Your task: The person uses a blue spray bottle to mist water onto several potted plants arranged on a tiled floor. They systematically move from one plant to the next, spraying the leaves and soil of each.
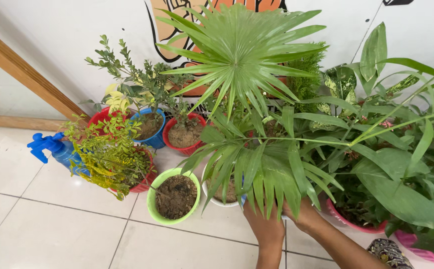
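Green palm (pixel 242 55) in a white pot (pixel 217 198); lime pot (pixel 153 204), red pot (pixel 169 140), blue spray bottle (pixel 57 149), white tiled floor (pixel 37 224).

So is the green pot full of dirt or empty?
Full of dirt. The green pot stands upright on the floor tiles, with brown soil nearly up to its rim and no leafy plant in it.

White tiled floor (pixel 52 234): potted plants (pixel 174 197), blue spray bottle (pixel 57 149).
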